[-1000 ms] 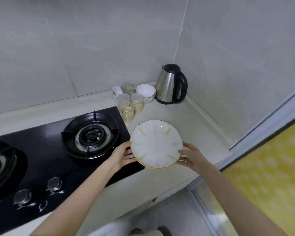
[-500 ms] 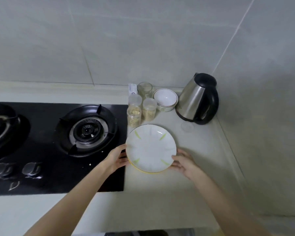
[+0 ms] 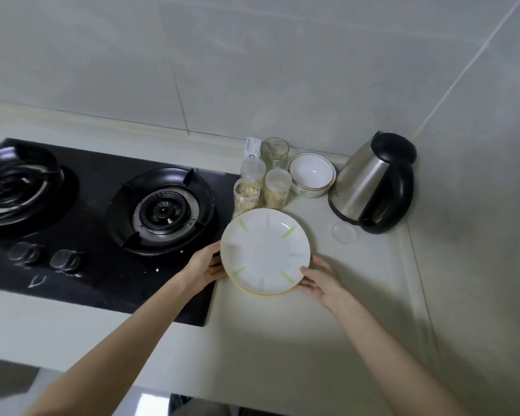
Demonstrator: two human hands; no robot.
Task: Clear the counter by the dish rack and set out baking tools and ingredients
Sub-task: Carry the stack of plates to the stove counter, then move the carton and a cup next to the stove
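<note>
A small stack of white plates [image 3: 264,252] with green leaf marks and a yellow rim underneath is low over the pale counter [image 3: 282,340], just right of the black gas hob. My left hand [image 3: 206,267] grips the stack's left edge and my right hand [image 3: 320,282] grips its lower right edge. Whether the stack touches the counter I cannot tell. Behind the plates stand three clear plastic jars [image 3: 278,190] holding pale flakes.
A steel kettle [image 3: 373,183] with a black handle stands in the corner. White stacked bowls [image 3: 311,174], a glass [image 3: 275,151] and a small white box [image 3: 252,147] sit by the wall. A clear lid [image 3: 344,232] lies before the kettle. The hob's right burner [image 3: 162,210] is close left.
Both hands have brought the plate stack down toward the counter beside the hob. My view has swung left and tilted down over the counter.
</note>
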